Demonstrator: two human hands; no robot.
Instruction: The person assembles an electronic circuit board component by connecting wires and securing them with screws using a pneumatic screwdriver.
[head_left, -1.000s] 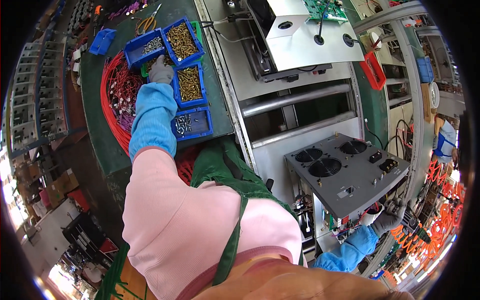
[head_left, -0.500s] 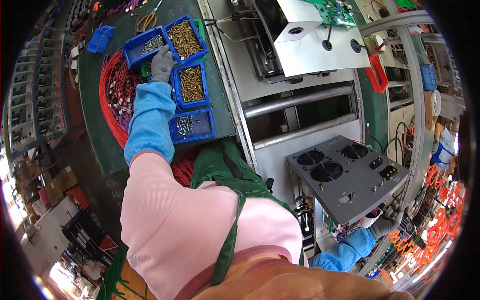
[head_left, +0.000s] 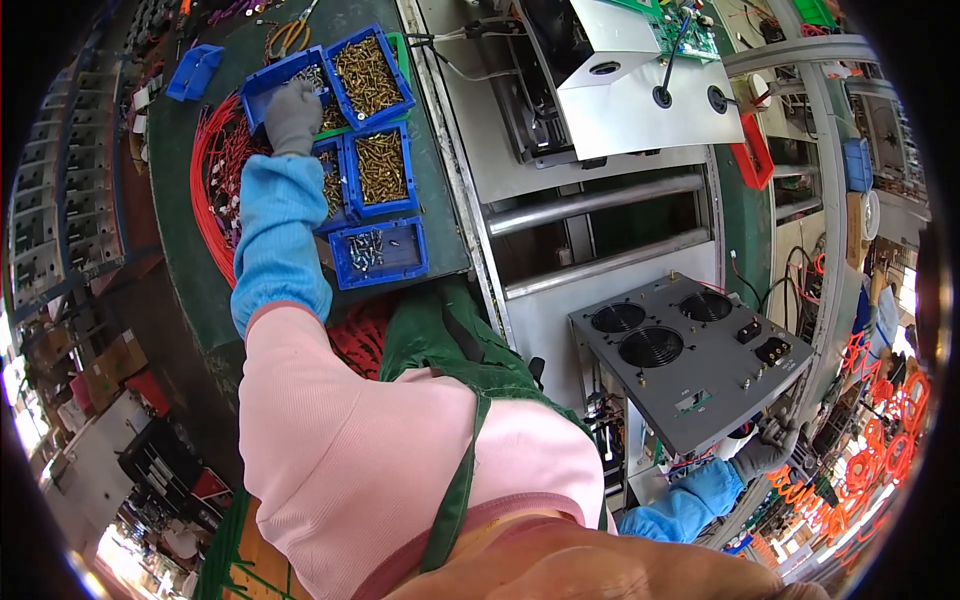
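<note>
My left hand (head_left: 293, 118), in a grey glove and blue sleeve cover, reaches into a blue bin (head_left: 256, 84) of small silver screws at the upper left. Its fingers are bent together, and whatever is in them is hidden. Beside it stand a blue bin of brass-coloured screws (head_left: 368, 78) and another brass screw bin (head_left: 381, 168). Nearer me is a bin with a few silver screws (head_left: 366, 250). Far to the right, my gloved right hand (head_left: 768, 450) is curled beside the near right edge of a dark grey panel with three round fan grilles (head_left: 690, 385); its grip is partly hidden.
Red wires (head_left: 210, 185) lie in a bundle left of the bins, with orange-handled pliers (head_left: 292, 36) beyond. A metal enclosure with a white plate (head_left: 650, 115) and metal rollers (head_left: 600, 205) stand right of the bench. Orange coiled hoses (head_left: 860, 460) hang at the far right.
My left hand has shifted left, from the edge between the bins into the silver screw bin. A further screw bin has come into sight behind it. My right hand has barely moved.
</note>
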